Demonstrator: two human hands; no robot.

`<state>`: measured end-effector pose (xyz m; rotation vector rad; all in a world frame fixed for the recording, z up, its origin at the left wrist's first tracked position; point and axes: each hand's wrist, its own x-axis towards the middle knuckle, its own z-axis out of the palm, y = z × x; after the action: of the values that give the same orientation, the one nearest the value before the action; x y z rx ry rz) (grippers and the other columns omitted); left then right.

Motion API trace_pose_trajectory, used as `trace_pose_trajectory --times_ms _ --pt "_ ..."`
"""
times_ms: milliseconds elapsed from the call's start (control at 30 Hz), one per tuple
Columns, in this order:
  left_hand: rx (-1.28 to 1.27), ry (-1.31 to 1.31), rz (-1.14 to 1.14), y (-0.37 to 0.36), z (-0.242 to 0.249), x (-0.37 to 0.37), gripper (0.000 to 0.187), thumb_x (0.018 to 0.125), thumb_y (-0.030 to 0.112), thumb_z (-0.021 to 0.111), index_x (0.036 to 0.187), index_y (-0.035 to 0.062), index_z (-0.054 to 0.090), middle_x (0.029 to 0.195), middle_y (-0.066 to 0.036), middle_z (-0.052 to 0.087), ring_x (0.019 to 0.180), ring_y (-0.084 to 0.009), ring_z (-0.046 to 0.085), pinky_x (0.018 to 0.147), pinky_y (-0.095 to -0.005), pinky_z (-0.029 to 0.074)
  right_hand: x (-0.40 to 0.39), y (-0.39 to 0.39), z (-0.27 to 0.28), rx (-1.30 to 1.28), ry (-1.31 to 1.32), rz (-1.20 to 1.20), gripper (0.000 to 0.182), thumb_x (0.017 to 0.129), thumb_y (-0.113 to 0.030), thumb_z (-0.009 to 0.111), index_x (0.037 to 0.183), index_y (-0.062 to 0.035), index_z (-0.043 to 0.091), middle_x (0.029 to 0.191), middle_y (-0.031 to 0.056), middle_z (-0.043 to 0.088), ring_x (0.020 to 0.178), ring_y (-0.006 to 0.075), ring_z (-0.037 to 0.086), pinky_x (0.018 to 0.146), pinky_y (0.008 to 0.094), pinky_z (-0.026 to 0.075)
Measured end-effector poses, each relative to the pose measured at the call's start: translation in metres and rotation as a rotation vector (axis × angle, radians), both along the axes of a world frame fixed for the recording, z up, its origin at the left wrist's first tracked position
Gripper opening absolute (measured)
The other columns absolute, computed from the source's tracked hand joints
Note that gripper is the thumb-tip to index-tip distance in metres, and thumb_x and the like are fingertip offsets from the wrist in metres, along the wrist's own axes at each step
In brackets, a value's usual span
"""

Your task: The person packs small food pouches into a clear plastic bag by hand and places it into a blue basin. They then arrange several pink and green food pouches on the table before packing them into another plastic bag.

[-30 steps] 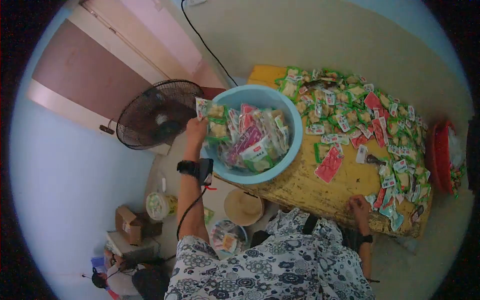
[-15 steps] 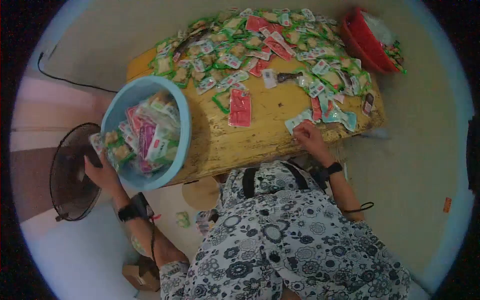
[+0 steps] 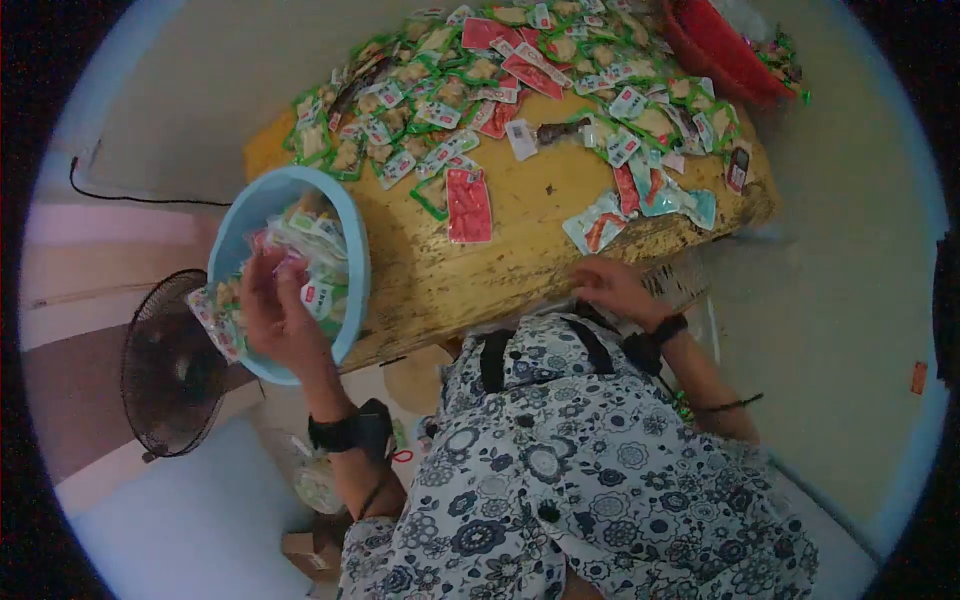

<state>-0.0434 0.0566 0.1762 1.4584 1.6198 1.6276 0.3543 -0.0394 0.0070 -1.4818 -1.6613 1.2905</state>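
My left hand (image 3: 275, 305) is over the blue basin (image 3: 357, 250), its fingers bent near a pink-and-white packet (image 3: 265, 240) among the packets inside; whether it grips one is unclear. A green-edged packet (image 3: 215, 325) leans over the basin's left rim. At the table's front edge is my right hand (image 3: 608, 284), fingers curled loosely, with nothing visible in them. Just above it lies a pale blue packet with reddish contents (image 3: 600, 225). A red packet (image 3: 468, 205) lies flat on the yellow table (image 3: 530, 270).
Many green-edged packets (image 3: 440, 90) cover the back of the table. A red basin (image 3: 700, 50) stands at the back right. To the left is a black fan (image 3: 170, 365), with a cardboard box (image 3: 312, 555) low on the floor.
My left hand has moved from the basin's left rim to over its contents. My right hand has drawn back from the pale blue packet towards the table's edge. The view has shifted slightly.
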Motion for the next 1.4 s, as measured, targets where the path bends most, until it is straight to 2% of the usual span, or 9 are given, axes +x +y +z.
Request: trace_pose_trajectory --times_ms 167,267,433,533,633,733,933,1033,1400 --pt "-0.140 -0.016 -0.304 0.009 0.000 0.044 0.029 0.094 0.004 0.056 0.122 -0.0009 0.057 0.105 -0.012 0.066 0.087 -0.0164 0.065 0.076 -0.0296 0.054 -0.036 0.041 0.018 0.201 -0.330 0.493 0.031 0.085 -0.030 0.067 0.106 -0.0080 0.065 0.100 0.0109 0.061 0.095 0.0299 0.060 0.081 0.0372 0.048" --pt "-0.278 0.060 -0.463 0.007 -0.009 0.054 0.029 0.093 0.009 0.060 0.120 0.0005 0.059 0.104 -0.010 0.066 0.089 -0.0153 0.065 0.080 -0.0288 0.052 -0.049 0.052 -0.004 0.053 -0.524 0.621 0.025 0.087 -0.030 0.063 0.100 -0.0083 0.067 0.097 0.0113 0.062 0.096 0.0318 0.059 0.080 0.0384 0.048" --pt "-0.622 0.148 -0.609 0.004 -0.026 0.057 0.042 0.088 0.017 0.068 0.127 0.0039 0.057 0.114 -0.009 0.066 0.100 -0.0196 0.062 0.092 -0.0352 0.049 -0.049 0.049 0.003 0.072 -0.175 0.497 0.025 0.090 -0.029 0.060 0.096 -0.0058 0.066 0.091 0.0117 0.063 0.091 0.0311 0.061 0.076 0.0388 0.049" --pt "-0.559 0.145 -0.812 -0.014 -0.044 0.060 0.045 0.086 0.019 0.070 0.127 0.0062 0.057 0.119 -0.009 0.064 0.107 -0.0181 0.060 0.095 -0.0354 0.048 -0.047 0.053 0.022 0.063 -0.040 0.466 0.026 0.091 -0.028 0.060 0.096 -0.0030 0.064 0.090 0.0120 0.063 0.087 0.0283 0.061 0.076 0.0372 0.048" --pt "-0.435 0.348 -0.918 -0.028 -0.044 0.077 0.048 0.085 0.022 0.071 0.128 0.0077 0.057 0.120 -0.009 0.064 0.111 -0.0199 0.059 0.095 -0.0368 0.048 -0.054 0.059 0.059 0.116 0.032 0.464 0.025 0.092 -0.025 0.060 0.095 -0.0007 0.063 0.089 0.0121 0.063 0.085 0.0255 0.061 0.077 0.0359 0.048" --pt "-0.471 0.236 -0.904 -0.030 -0.061 0.090 0.044 0.082 0.024 0.072 0.120 0.0025 0.060 0.115 -0.015 0.064 0.105 -0.0255 0.062 0.087 -0.0337 0.050 -0.063 0.066 0.082 0.145 0.041 0.459 0.022 0.093 -0.022 0.059 0.095 -0.0004 0.063 0.090 0.0105 0.063 0.085 0.0224 0.061 0.077 0.0353 0.048" --pt "-0.600 0.214 -0.940 -0.020 -0.076 0.092 0.020 0.088 0.020 0.067 0.099 0.0034 0.068 0.098 -0.009 0.067 0.090 -0.0218 0.064 0.082 -0.0346 0.050 -0.058 0.086 0.077 0.017 0.177 0.298 0.018 0.093 -0.020 0.061 0.095 -0.0024 0.065 0.091 0.0048 0.065 0.086 0.0144 0.059 0.075 0.0319 0.047" --pt "-0.507 0.270 -0.845 -0.023 -0.072 0.094 0.017 0.088 0.018 0.065 0.094 0.0025 0.067 0.090 -0.009 0.065 0.084 -0.0204 0.062 0.076 -0.0335 0.049 -0.061 0.092 0.085 0.034 0.153 0.268 0.018 0.092 -0.020 0.062 0.094 -0.0021 0.065 0.089 0.0039 0.066 0.085 0.0128 0.059 0.074 0.0305 0.047" --pt "-0.358 0.170 -0.742 -0.037 -0.057 0.099 0.009 0.091 0.009 0.058 0.094 0.0003 0.057 0.086 -0.011 0.055 0.080 -0.0231 0.058 0.073 -0.0333 0.046 -0.079 0.096 0.101 0.259 0.197 0.209 0.014 0.089 -0.014 0.065 0.090 -0.0002 0.065 0.086 0.0054 0.065 0.082 0.0135 0.060 0.074 0.0299 0.047"
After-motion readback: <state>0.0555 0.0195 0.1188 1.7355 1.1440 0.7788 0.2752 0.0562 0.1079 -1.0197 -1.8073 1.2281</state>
